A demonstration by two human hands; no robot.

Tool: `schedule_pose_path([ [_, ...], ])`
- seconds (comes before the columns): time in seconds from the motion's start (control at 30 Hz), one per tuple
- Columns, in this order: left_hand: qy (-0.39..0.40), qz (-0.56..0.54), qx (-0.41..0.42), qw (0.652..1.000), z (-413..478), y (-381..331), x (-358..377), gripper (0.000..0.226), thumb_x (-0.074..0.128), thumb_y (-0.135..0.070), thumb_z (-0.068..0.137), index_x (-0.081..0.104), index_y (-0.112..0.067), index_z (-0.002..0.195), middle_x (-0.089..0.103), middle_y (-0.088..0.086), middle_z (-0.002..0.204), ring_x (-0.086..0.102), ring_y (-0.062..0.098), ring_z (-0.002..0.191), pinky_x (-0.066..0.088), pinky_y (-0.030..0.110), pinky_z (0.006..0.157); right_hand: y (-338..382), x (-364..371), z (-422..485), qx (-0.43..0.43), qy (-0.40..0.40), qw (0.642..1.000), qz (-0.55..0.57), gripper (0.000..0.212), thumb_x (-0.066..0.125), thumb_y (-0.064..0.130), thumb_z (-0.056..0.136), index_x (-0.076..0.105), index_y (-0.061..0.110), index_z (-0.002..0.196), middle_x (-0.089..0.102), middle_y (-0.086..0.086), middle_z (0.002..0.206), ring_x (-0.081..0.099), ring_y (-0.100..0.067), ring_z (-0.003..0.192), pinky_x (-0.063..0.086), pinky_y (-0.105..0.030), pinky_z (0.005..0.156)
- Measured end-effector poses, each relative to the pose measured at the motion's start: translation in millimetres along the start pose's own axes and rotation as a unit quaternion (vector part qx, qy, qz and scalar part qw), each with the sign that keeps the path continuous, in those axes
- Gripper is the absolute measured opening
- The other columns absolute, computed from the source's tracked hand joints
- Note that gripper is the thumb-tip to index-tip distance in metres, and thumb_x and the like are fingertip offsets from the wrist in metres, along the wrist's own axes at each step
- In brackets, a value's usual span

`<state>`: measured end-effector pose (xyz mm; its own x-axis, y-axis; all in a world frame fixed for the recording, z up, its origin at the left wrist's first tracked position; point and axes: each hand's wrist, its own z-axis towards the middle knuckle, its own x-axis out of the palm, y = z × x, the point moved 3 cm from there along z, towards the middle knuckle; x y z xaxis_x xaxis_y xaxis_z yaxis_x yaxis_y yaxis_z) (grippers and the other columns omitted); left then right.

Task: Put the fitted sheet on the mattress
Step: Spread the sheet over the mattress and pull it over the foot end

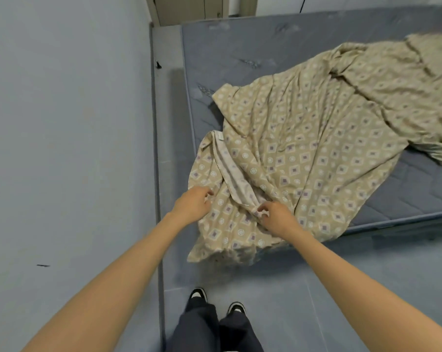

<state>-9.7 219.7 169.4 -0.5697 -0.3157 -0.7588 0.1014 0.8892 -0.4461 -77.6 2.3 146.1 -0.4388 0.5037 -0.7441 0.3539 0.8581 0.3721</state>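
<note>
A beige fitted sheet with a diamond pattern lies crumpled across the blue-grey mattress, one end hanging over the near left corner. Its pale underside shows in a turned-over strip. My left hand pinches the sheet's fabric at the mattress corner. My right hand grips a fold of the sheet beside the pale strip. Both hands are close together at the near left corner.
A pale blue wall runs along the left, with a narrow gap between it and the mattress. My feet stand on the grey tiled floor at the bed's near edge. A doorway is at the far end.
</note>
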Motion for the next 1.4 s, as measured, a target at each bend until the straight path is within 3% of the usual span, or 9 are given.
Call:
schedule_pose_path([
  [0.07, -0.030, -0.026, 0.002, 0.999, 7.1, -7.1, -22.1, 0.036, 0.045, -0.018, 0.094, 0.055, -0.017, 0.128, 0.058, 0.004, 0.129, 0.059, 0.023, 0.111, 0.050, 0.035, 0.089, 10.4, -17.2, 6.6, -0.007, -0.017, 0.999, 0.029, 0.033, 0.046, 0.015, 0.093, 0.059, 0.014, 0.123, 0.062, -0.010, 0.119, 0.061, -0.028, 0.087, 0.045, -0.029, 0.065],
  [0.13, -0.056, -0.040, 0.007, 0.998, 21.3, -8.8, -53.4, 0.035, 0.047, -0.016, 0.093, 0.057, -0.017, 0.127, 0.061, 0.003, 0.124, 0.060, 0.023, 0.107, 0.048, 0.031, 0.083, 28.0, -39.0, 21.2, -0.003, -0.030, 0.998, 0.062, 0.032, 0.046, 0.016, 0.094, 0.059, 0.012, 0.123, 0.066, -0.010, 0.113, 0.064, -0.027, 0.092, 0.052, -0.035, 0.075],
  [0.3, -0.083, -0.057, 0.025, 0.995, 59.7, -0.6, -118.9, 0.032, 0.046, -0.016, 0.094, 0.060, -0.016, 0.122, 0.067, 0.004, 0.116, 0.062, 0.022, 0.105, 0.049, 0.033, 0.085, 68.7, -74.4, 60.0, 0.003, -0.050, 0.995, 0.086, 0.033, 0.044, 0.013, 0.096, 0.057, 0.009, 0.127, 0.059, -0.007, 0.129, 0.059, -0.024, 0.112, 0.045, -0.028, 0.082],
  [0.53, -0.066, -0.044, 0.055, 0.995, 127.3, 29.1, -205.5, 0.031, 0.045, -0.017, 0.096, 0.059, -0.018, 0.123, 0.065, 0.004, 0.120, 0.059, 0.022, 0.111, 0.042, 0.027, 0.085, 130.6, -112.0, 125.4, 0.049, -0.080, 0.988, 0.120, 0.036, 0.045, 0.015, 0.094, 0.057, 0.008, 0.127, 0.060, -0.009, 0.125, 0.058, -0.025, 0.110, 0.046, -0.032, 0.088],
  [0.9, -0.014, -0.072, 0.091, 0.993, 223.8, 24.6, -258.9, 0.032, 0.045, -0.017, 0.095, 0.059, -0.019, 0.124, 0.062, 0.004, 0.122, 0.057, 0.020, 0.115, 0.043, 0.028, 0.091, 163.6, -137.8, 201.5, 0.116, -0.084, 0.979, 0.143, 0.036, 0.042, 0.009, 0.091, 0.058, 0.010, 0.123, 0.061, -0.008, 0.124, 0.059, -0.024, 0.104, 0.048, -0.033, 0.086],
  [1.03, 0.017, -0.062, 0.112, 0.992, 273.9, 15.7, -266.3, 0.033, 0.045, -0.017, 0.096, 0.058, -0.017, 0.125, 0.062, 0.004, 0.125, 0.056, 0.019, 0.117, 0.040, 0.024, 0.088, 152.3, -141.6, 243.3, 0.154, -0.071, 0.970, 0.172, 0.036, 0.041, 0.009, 0.091, 0.059, 0.011, 0.122, 0.064, -0.006, 0.108, 0.053, -0.019, 0.082, 0.043, -0.027, 0.065],
  [1.1, 0.033, -0.055, 0.126, 0.990, 307.5, 10.4, -270.8, 0.033, 0.045, -0.015, 0.095, 0.058, -0.016, 0.125, 0.062, 0.002, 0.126, 0.056, 0.018, 0.117, 0.038, 0.021, 0.087, 146.1, -146.6, 270.3, 0.172, -0.072, 0.965, 0.184, 0.037, 0.041, 0.010, 0.092, 0.060, 0.010, 0.123, 0.063, -0.010, 0.118, 0.055, -0.020, 0.086, 0.045, -0.029, 0.071],
  [1.23, 0.084, -0.030, 0.129, 0.988, 384.7, -1.7, -283.5, 0.032, 0.047, -0.014, 0.093, 0.061, -0.016, 0.122, 0.064, 0.003, 0.123, 0.057, 0.019, 0.116, 0.039, 0.022, 0.089, 137.1, -159.4, 329.3, 0.209, -0.067, 0.954, 0.204, 0.036, 0.043, 0.011, 0.093, 0.060, 0.011, 0.125, 0.061, -0.008, 0.128, 0.057, -0.024, 0.116, 0.047, -0.033, 0.096],
  [1.4, 0.122, -0.025, 0.103, 0.987, 463.4, -17.9, -312.7, 0.031, 0.049, -0.013, 0.092, 0.063, -0.013, 0.119, 0.065, 0.005, 0.119, 0.060, 0.019, 0.110, 0.041, 0.021, 0.084, 137.1, -181.7, 383.8, 0.240, -0.046, 0.939, 0.241, 0.036, 0.043, 0.011, 0.093, 0.062, 0.011, 0.124, 0.059, -0.008, 0.131, 0.055, -0.024, 0.120, 0.046, -0.033, 0.100],
])
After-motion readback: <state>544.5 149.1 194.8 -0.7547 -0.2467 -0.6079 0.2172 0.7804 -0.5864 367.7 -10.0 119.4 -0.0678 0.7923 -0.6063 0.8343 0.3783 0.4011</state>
